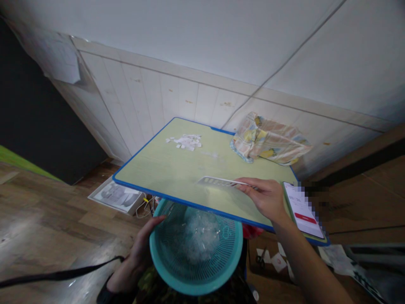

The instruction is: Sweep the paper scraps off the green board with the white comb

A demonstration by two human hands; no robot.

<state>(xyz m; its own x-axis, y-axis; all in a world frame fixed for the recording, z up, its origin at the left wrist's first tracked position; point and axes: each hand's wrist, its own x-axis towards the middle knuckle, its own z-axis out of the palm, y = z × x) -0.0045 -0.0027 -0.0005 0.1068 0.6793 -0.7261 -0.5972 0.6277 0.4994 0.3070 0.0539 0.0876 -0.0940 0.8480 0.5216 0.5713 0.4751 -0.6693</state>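
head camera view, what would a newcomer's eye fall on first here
Probably the turquoise basket at bottom centre, with clear, shiny bits inside and the left hand at its rim. Next might come the thin white slotted piece in the right hand, over the pale green table. Farther back on that table, white scraps lie left of a crumpled patterned cloth.
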